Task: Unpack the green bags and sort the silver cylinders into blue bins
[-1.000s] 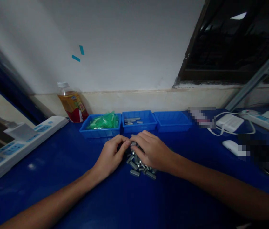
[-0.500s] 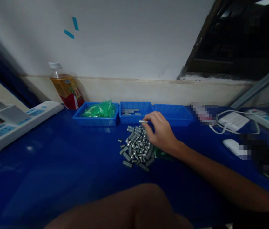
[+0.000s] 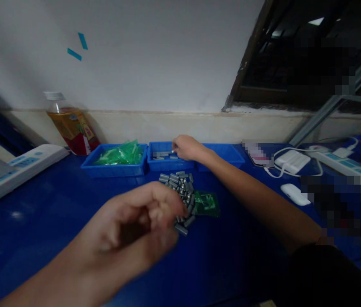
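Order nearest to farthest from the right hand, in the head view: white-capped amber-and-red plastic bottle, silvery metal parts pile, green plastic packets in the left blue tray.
1. Metal parts pile, towards the camera.
2. Green plastic packets, leftward, in the left blue tray.
3. Amber-and-red bottle, farther left.

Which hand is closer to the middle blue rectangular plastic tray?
Right. The right hand is over the tray; the left hand is away from it, on the near side, partly hiding the pile of silver metal pieces.
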`<action>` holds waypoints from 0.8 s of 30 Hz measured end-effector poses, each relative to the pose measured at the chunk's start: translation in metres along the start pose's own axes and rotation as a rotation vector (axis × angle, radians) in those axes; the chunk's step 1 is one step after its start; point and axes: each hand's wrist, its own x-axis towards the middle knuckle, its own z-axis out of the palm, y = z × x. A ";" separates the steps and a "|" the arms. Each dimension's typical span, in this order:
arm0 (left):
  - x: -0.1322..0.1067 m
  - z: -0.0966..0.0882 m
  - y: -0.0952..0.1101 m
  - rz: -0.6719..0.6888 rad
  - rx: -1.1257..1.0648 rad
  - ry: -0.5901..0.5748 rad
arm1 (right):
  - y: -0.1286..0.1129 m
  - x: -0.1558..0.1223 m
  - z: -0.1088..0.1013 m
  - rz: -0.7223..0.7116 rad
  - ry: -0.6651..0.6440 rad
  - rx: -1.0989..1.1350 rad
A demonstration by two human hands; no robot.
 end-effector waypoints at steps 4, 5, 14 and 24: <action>0.054 -0.040 -0.021 0.052 0.506 0.104 | -0.001 0.017 0.005 -0.025 -0.069 -0.022; 0.059 -0.047 -0.031 0.035 0.577 0.053 | -0.001 0.019 0.005 -0.034 -0.072 -0.028; 0.059 -0.054 -0.074 0.038 0.592 -0.216 | -0.006 0.015 0.005 -0.006 -0.006 -0.062; 0.053 -0.049 -0.073 -0.009 0.470 0.020 | 0.006 0.006 0.016 -0.044 0.110 0.190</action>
